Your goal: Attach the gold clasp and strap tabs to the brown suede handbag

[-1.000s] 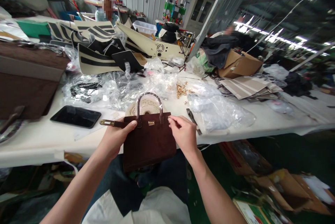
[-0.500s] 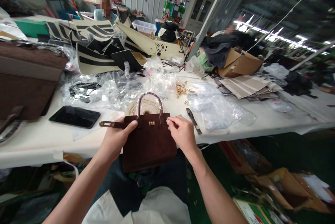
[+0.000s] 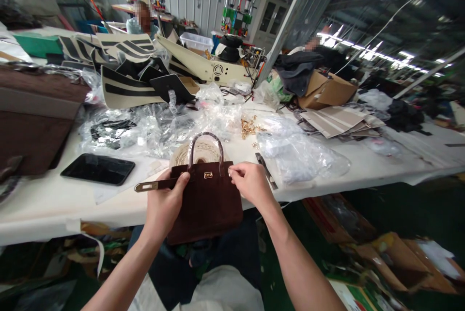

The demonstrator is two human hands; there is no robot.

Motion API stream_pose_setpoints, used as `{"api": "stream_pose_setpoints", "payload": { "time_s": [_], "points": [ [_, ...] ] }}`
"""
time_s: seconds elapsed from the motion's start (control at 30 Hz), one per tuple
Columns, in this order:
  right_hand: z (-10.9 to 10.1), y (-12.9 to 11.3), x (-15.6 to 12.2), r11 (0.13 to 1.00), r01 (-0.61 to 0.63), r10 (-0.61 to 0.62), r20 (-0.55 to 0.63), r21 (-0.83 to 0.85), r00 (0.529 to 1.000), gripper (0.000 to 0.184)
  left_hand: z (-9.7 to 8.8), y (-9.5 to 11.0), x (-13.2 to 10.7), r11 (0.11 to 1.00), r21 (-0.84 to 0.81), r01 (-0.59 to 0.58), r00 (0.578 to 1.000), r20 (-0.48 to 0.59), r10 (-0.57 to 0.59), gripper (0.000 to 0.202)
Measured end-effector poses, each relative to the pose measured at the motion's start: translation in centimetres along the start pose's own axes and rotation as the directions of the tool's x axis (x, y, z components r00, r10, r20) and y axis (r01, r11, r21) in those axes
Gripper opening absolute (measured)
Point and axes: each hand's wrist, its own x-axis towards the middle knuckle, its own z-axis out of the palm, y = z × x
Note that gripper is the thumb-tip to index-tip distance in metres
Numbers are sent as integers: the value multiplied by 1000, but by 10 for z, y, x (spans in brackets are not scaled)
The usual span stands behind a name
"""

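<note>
A dark brown handbag (image 3: 207, 209) hangs upright at the table's front edge, above my lap. Its arched handle (image 3: 206, 135) is wrapped in clear film, and a small gold clasp (image 3: 208, 175) sits at the top centre. My left hand (image 3: 165, 202) is closed around the bag's upper left side, thumb on the front. From that hand a brown strap (image 3: 152, 185) with a gold metal plate sticks out to the left. At the bag's upper right corner, the fingertips of my right hand (image 3: 250, 182) pinch together; a tiny shiny bit shows there, too small to name.
A spool of cream cord (image 3: 178, 156) stands behind the bag. A black phone (image 3: 98, 169) lies left, a dark metal tool (image 3: 266, 170) right. Small gold fittings (image 3: 249, 128) and clear plastic bags (image 3: 301, 151) cover the table behind. A larger brown bag (image 3: 32, 122) lies far left.
The view has shifted slightly, so the table's things sit a little further left. Both hands keep their places on the handbag, the right fingertips still pinched at its upper right corner.
</note>
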Motion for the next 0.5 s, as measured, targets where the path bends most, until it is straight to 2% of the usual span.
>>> {"api": "stream_pose_setpoints", "payload": {
  "time_s": [0.2,0.37,0.43,0.5],
  "points": [
    [2,-8,3,995,57,-55,20,-78,998,20,3,13,-8,995,95,-39,999,-29,42,37],
    [11,-15,-2,969,156,-173,-70,-193,982,26,2,21,-9,996,86,-40,999,-30,42,39],
    [12,-12,-10,978,171,-184,-109,-118,977,27,1,20,-11,999,40,-12,1000,-28,13,44],
    [15,0,-18,991,128,-123,-131,35,984,27,-1,14,-10,999,-41,34,999,0,-34,50]
  ]
}}
